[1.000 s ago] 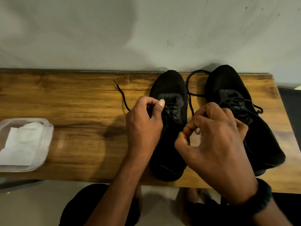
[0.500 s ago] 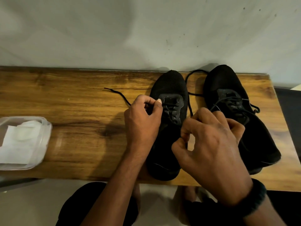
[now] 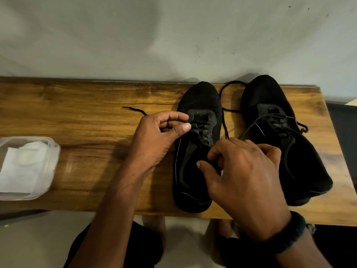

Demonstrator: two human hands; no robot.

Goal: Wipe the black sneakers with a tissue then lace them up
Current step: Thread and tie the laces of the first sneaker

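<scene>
Black sneakers (image 3: 201, 97) stand paired at our bench's (image 3: 87, 122) right end, tissue tub (image 3: 56, 149) far left. Our left hand (image 3: 162, 136) and right hand (image 3: 245, 178) each pinch lace (image 3: 225, 126), covering one shoe's tongue.

We found two sneakers side by side on the bench (image 3: 81, 122), toes pointing to twelve o'clock, toward the wall (image 3: 135, 45) behind it: the left sneaker (image 3: 201, 97) and, just beside it at three o'clock, the right sneaker (image 3: 268, 89). Well apart at nine o'clock sat a container (image 3: 53, 151) holding tissue (image 3: 21, 167). A lace (image 3: 135, 109) trailed toward ten o'clock from the left sneaker, under the left hand (image 3: 154, 136) (another stretch curved between the toes). The right hand (image 3: 245, 176) lay over that sneaker's four o'clock side.
</scene>
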